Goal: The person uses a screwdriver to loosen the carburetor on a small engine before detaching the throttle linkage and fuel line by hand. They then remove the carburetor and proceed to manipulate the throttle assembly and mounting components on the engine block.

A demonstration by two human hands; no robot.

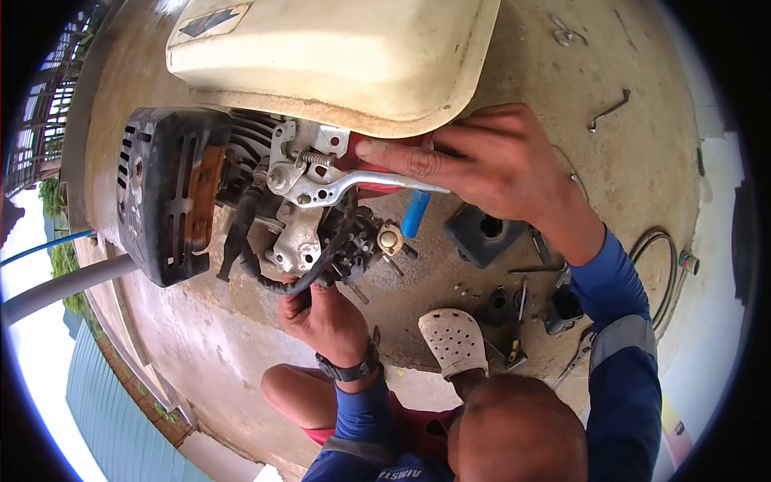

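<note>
A small engine with a cream fuel tank (pixel 321 60), a black slotted muffler cover (pixel 165 193) and a silver control lever (pixel 377 178) stands in front of me. My right hand (pixel 502 169) reaches beneath the tank's edge, one finger stretched along the red housing (pixel 377 153), the others partly hidden behind the tank; it appears to grip the engine there. Below the engine, my left hand (pixel 325 317) pinches close to a black hose (pixel 301 281); what its fingertips hold is hidden. The carburettor (pixel 377 245) sits right of that hose, beside a blue cylindrical piece (pixel 414 214).
On the concrete floor to the right lie a black box-shaped part (pixel 484 234), a wrench (pixel 610 111), a coiled hose (pixel 658 273) and several hand tools. A cream clog (pixel 454 341) on a foot is near them. A grey pipe (pixel 68 289) runs at the left.
</note>
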